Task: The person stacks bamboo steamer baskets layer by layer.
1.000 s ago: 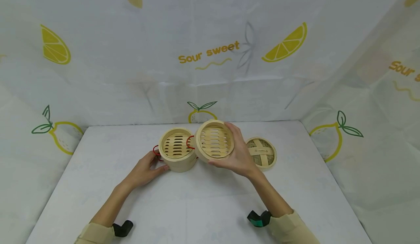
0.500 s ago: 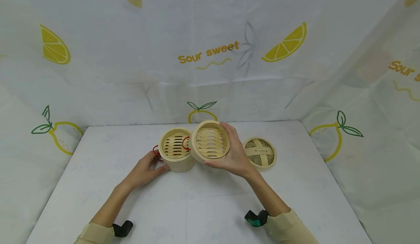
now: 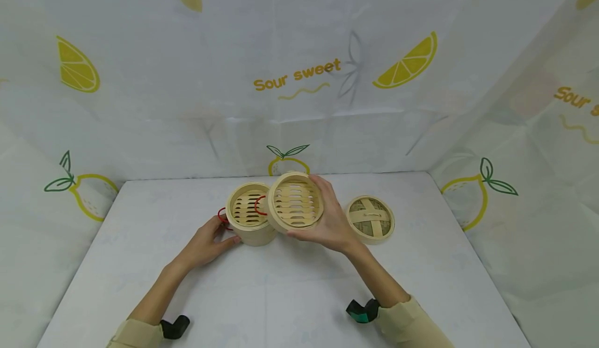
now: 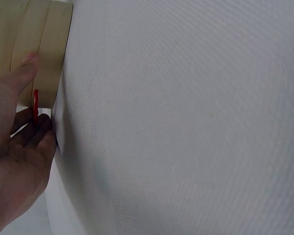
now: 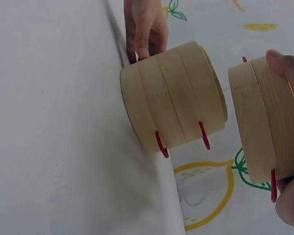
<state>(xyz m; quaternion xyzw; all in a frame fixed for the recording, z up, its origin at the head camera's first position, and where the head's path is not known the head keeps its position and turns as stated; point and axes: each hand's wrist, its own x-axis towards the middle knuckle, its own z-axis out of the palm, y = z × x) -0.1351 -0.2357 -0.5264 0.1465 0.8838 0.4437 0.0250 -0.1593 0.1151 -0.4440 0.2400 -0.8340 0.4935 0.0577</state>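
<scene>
A stack of bamboo steamer baskets (image 3: pixel 254 236) with red loop handles stands upright on the white table. My left hand (image 3: pixel 204 245) steadies it from the left, thumb on the wall and fingers by a red loop (image 4: pixel 36 105). My right hand (image 3: pixel 333 223) grips another bamboo steamer basket (image 3: pixel 296 202) at its right side, raised and tilted so its slatted inside faces the head camera. It overlaps the stack's right edge in the head view. From the right wrist, a gap shows between the raised basket (image 5: pixel 257 117) and the top of the stack (image 5: pixel 174 95).
A round woven bamboo lid (image 3: pixel 372 217) with crossed strips lies on the table (image 3: pixel 281 301) right of the right hand. Behind the table hangs a white cloth (image 3: pixel 224 145) with lemon prints, and it continues along both sides.
My right hand has carried the raised basket a little to the left, further over the stack, uncovering more of the lid. My left hand and the stack keep their place.
</scene>
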